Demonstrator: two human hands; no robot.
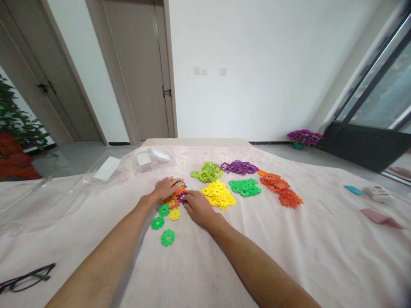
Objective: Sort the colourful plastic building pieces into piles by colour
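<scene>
Head view: my left hand (166,187) and right hand (198,206) lie open on the mixed pile (175,197) on the table (321,256); three green discs (168,237), one yellow disc (174,214) lie loose; five sorted piles (218,194) beyond.

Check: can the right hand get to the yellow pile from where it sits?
Probably yes. The right hand rests on the cloth beside the mixed pile, and the yellow pile lies just to its right with only bare cloth between.
</scene>
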